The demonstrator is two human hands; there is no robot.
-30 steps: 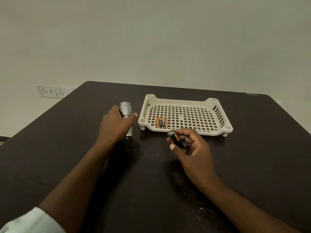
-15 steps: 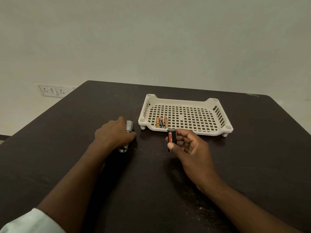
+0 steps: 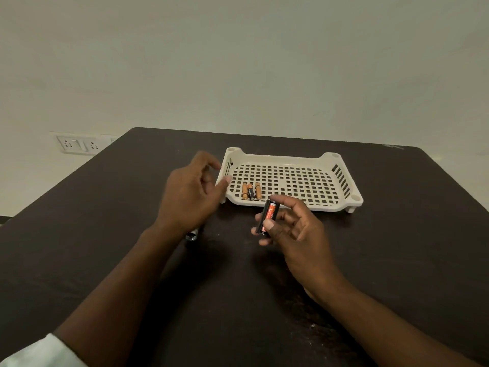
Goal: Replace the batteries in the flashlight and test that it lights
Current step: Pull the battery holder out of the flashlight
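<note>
My right hand (image 3: 296, 234) grips black battery holder (image 3: 267, 217) with orange cells, thumb and fingertips pinching it, tilted near upright. My left hand (image 3: 193, 192) empty, fingers loosely spread, raised above table (image 3: 105, 234). Flashlight (image 3: 191, 235) on table under left wrist, only silver end visible. Three loose batteries (image 3: 250, 191) in white perforated tray (image 3: 341, 181), just beyond right fingertips.

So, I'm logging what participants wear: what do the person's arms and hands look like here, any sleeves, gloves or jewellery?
Both hands are bare: the left hand and the right hand show no gloves, rings or watch. The forearms are uncovered too. Only a pale, whitish fabric sleeve shows at the left arm's lower edge; no right sleeve is in view.
</note>
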